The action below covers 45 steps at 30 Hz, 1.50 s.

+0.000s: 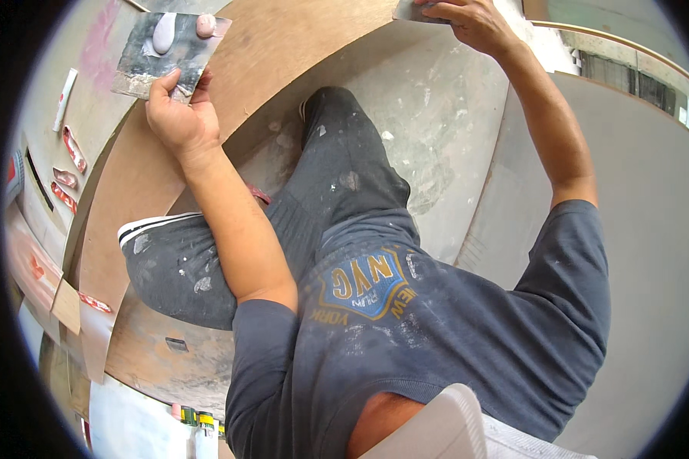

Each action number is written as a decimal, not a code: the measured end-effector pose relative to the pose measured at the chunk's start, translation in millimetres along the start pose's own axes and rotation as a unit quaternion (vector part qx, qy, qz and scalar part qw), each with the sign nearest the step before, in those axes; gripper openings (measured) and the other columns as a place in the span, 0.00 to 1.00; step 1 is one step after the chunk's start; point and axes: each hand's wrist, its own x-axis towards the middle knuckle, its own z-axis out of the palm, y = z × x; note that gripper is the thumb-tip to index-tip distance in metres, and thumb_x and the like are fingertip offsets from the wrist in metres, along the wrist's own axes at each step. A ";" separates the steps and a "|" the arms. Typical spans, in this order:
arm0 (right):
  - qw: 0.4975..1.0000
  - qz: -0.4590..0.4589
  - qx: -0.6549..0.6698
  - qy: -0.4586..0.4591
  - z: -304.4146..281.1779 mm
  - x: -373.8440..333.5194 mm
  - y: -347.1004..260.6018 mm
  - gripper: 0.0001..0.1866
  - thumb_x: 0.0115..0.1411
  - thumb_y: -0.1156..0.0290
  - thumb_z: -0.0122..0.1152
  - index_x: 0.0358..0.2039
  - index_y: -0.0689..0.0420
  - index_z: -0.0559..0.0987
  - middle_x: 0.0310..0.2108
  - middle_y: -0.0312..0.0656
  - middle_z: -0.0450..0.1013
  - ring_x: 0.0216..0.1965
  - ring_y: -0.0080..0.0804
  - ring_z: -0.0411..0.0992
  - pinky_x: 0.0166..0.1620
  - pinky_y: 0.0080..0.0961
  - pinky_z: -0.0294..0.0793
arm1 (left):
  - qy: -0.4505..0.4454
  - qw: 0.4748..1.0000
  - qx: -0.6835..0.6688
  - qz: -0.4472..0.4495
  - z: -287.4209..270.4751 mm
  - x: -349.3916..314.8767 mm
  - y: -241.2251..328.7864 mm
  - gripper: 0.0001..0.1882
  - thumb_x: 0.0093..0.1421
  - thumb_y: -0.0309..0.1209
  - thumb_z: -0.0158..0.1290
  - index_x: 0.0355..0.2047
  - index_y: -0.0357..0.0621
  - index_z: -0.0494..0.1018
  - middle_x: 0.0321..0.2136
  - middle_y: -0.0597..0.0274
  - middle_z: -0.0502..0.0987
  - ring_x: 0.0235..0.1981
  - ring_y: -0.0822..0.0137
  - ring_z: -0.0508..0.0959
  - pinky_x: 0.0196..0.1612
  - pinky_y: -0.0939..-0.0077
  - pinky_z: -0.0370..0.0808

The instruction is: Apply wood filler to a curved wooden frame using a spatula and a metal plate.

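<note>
My left hand [182, 122] grips the near edge of a thin, dark, square board [187, 57], thumb on top. On the board sit a smooth white dab of paste [163, 33] and a smaller pinkish lump [206, 25]. Pale dried smears run along its left and near edges. At the top of the view my right hand [478, 23] pinches a flat grey scraper blade [419, 11], of which only a part shows. The blade is well apart from the board.
A curved brown wood panel [283, 46] sweeps past my legs. Squeezed red-and-white tubes [74, 149] and a white tube [65, 99] lie at the left. Small containers [204, 419] stand at the lower left. A large grey panel [635, 191] rises at the right.
</note>
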 end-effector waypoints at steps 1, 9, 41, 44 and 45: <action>1.000 -0.011 0.009 -0.023 0.2 2.2 0.6 0.10 0.46 0.78 0.56 0.28 0.47 0.79 0.37 0.29 0.75 0.49 0.39 0.63 0.53 0.42 0.54 | -0.001 1.000 -0.009 0.002 -3.2 0.4 4.1 0.14 0.48 0.24 0.45 0.37 0.33 0.66 0.33 0.55 0.72 0.28 0.60 0.74 0.30 0.67 0.74; 0.995 -0.014 -0.073 -0.060 -41.3 7.6 -7.5 0.11 0.48 0.78 0.53 0.29 0.49 0.79 0.38 0.34 0.75 0.46 0.39 0.67 0.50 0.45 0.61 | -0.025 0.999 -0.025 -0.010 -5.1 1.6 3.5 0.13 0.49 0.24 0.45 0.37 0.33 0.66 0.33 0.55 0.72 0.28 0.60 0.74 0.31 0.67 0.74; 0.887 0.139 0.214 0.384 -38.6 -23.9 -187.0 0.17 0.46 0.87 0.55 0.38 0.59 0.77 0.36 0.45 0.74 0.36 0.36 0.74 0.40 0.27 0.74 | -0.240 0.956 -0.063 -0.154 58.6 -129.2 -4.7 0.12 0.52 0.22 0.44 0.38 0.37 0.64 0.29 0.57 0.73 0.28 0.61 0.77 0.31 0.62 0.78; 0.914 0.084 0.092 0.387 -40.9 -30.4 -193.3 0.18 0.42 0.86 0.56 0.36 0.58 0.78 0.36 0.44 0.74 0.34 0.38 0.74 0.37 0.27 0.74 | -0.269 0.954 -0.068 -0.115 49.6 -131.1 0.8 0.12 0.52 0.22 0.44 0.38 0.37 0.64 0.29 0.57 0.73 0.28 0.63 0.77 0.30 0.64 0.78; 0.912 0.082 0.092 0.392 -39.3 -35.1 -193.1 0.18 0.42 0.86 0.56 0.36 0.58 0.78 0.36 0.44 0.74 0.34 0.38 0.74 0.37 0.27 0.74 | -0.271 0.954 -0.066 -0.111 47.2 -134.1 2.8 0.12 0.52 0.22 0.44 0.38 0.37 0.64 0.29 0.57 0.73 0.28 0.63 0.77 0.30 0.64 0.78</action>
